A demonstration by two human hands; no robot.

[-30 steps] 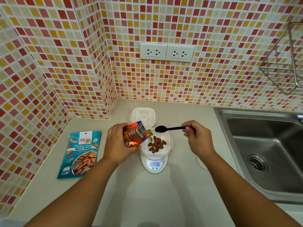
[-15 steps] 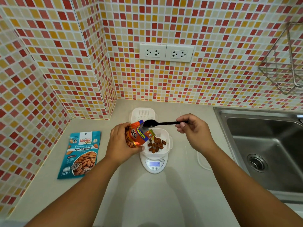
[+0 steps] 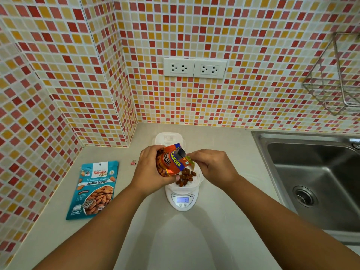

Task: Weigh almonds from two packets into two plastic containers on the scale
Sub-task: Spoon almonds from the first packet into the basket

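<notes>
My left hand (image 3: 150, 170) grips an orange packet of salted almonds (image 3: 171, 162), tilted with its open mouth over the white container (image 3: 196, 184) on the scale (image 3: 182, 203). Several almonds (image 3: 186, 177) lie in that container. My right hand (image 3: 212, 166) pinches the handle of a black spoon (image 3: 181, 152) whose bowl is inside the packet's mouth; the handle is hidden by my fingers. A second white container (image 3: 168, 137) stands just behind, partly hidden by the packet. The blue roasted-almond packet (image 3: 95, 190) lies flat to the left.
A steel sink (image 3: 315, 182) fills the right side of the counter. A wire rack (image 3: 339, 78) hangs on the tiled wall above it. A small pink clip (image 3: 133, 162) lies near the blue packet. Tiled walls close the left and back.
My right hand moved left and brought the spoon from above the container into the packet's mouth. My left hand raised and tilted the packet slightly toward it.
</notes>
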